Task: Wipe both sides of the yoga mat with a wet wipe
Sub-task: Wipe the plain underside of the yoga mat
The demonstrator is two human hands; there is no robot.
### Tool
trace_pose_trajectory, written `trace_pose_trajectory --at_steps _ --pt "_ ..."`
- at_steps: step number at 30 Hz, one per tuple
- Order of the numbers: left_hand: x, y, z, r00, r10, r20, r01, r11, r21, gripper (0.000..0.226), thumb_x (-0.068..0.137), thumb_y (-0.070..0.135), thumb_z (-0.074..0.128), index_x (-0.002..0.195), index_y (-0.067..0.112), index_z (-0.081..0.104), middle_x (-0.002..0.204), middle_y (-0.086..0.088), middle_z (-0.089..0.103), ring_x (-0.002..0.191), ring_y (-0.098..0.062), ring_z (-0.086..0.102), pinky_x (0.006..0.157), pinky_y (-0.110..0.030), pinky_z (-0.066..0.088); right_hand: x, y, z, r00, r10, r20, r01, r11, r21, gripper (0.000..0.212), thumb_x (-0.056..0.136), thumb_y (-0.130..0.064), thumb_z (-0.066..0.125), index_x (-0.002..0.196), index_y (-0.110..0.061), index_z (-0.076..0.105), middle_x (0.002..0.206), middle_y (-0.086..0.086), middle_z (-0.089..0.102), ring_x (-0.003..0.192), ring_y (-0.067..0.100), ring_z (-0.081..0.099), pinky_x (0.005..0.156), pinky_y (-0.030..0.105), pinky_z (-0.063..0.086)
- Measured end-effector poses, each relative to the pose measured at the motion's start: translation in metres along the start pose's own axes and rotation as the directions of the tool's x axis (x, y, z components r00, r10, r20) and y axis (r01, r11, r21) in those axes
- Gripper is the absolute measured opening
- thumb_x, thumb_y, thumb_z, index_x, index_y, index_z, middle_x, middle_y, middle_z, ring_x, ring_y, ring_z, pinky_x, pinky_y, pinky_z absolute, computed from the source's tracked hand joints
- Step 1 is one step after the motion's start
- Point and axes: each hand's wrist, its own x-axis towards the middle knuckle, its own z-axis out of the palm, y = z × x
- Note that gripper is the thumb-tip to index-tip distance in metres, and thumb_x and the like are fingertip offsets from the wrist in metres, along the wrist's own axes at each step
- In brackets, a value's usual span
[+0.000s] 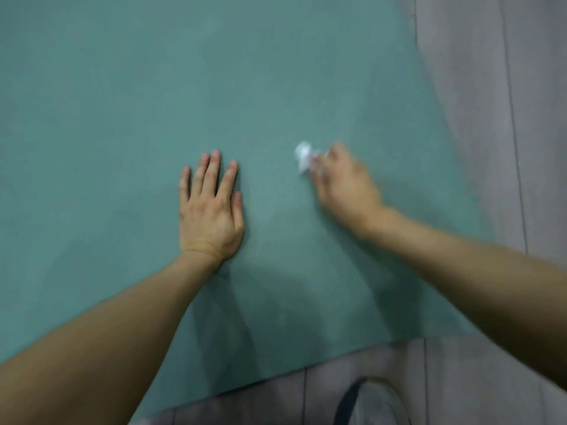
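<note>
Yoga mat (214,87) lies flat on the floor (491,87). Left hand (210,210) is pressed flat, fingers straight — mat pinned. Crumpled wet wipe (303,156) is pinched in the right hand (343,182), blurred. Overlapping strokes with steady pressure are advised — edges included.

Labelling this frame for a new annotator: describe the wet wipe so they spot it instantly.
Find the green yoga mat covering most of the grey floor. The left hand lies flat on it; the blurred right hand pinches the wet wipe, the only white, crumpled thing on the mat.
</note>
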Motion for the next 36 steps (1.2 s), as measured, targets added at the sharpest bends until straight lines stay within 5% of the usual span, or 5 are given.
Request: trace_pose_trajectory --at_steps 12,18,25,31,36 --pt "0.003 0.0 0.001 0.992 0.017 0.122 -0.028 0.996 0.087 0.063 0.109 0.05 0.031 0.162 0.016 0.032 0.172 -0.016 0.021 0.16 -0.032 0.013 0.128 -0.058 0.011 -0.056 0.008 -0.018 0.97 0.245 0.006 -0.245 0.969 0.02 0.025 0.105 -0.027 0.058 0.124 -0.015 0.07 0.105 0.015 0.053 0.089 0.043 0.062 0.074 0.046 0.049" --pt "0.002 -0.005 -0.001 0.976 0.06 0.21 -0.087 0.989 0.121 0.071 0.107 0.054 0.029 0.164 0.011 0.027 0.171 -0.02 0.019 0.16 -0.036 0.013 0.127 -0.061 0.013 -0.186 -0.105 0.014 0.757 -0.502 0.418 0.395 0.861 0.32 0.023 0.103 -0.02 0.054 0.124 -0.019 0.063 0.105 0.008 0.047 0.088 0.033 0.059 0.071 0.046 0.053" --pt "-0.046 0.0 -0.006 0.93 0.227 0.289 -0.265 0.959 0.099 0.071 0.108 0.056 0.019 0.167 0.019 0.014 0.174 -0.018 0.008 0.161 -0.035 0.004 0.128 -0.059 0.01 -0.151 -0.003 -0.024 0.932 0.358 0.054 -0.358 0.934 -0.01 0.029 0.104 -0.027 0.058 0.13 -0.017 0.066 0.108 0.014 0.052 0.09 0.044 0.063 0.078 0.051 0.052" --pt "-0.058 0.004 -0.005 0.908 0.26 0.329 -0.307 0.947 0.099 0.069 0.107 0.057 0.015 0.168 0.026 0.008 0.173 -0.023 0.001 0.16 -0.043 -0.002 0.126 -0.064 0.006 -0.231 -0.107 0.017 0.825 -0.423 0.376 0.34 0.901 0.268 0.025 0.103 -0.024 0.052 0.122 -0.017 0.066 0.102 0.01 0.049 0.082 0.032 0.057 0.067 0.043 0.051" --pt "-0.056 0.016 -0.015 0.862 0.349 0.368 -0.402 0.913 0.075 0.08 0.102 0.07 0.019 0.168 0.028 0.003 0.173 -0.022 0.001 0.16 -0.041 -0.006 0.127 -0.064 0.003 -0.208 0.017 -0.034 0.967 0.254 0.002 -0.254 0.967 -0.027 0.022 0.101 -0.02 0.062 0.121 -0.018 0.072 0.1 0.013 0.055 0.083 0.04 0.064 0.07 0.041 0.051"
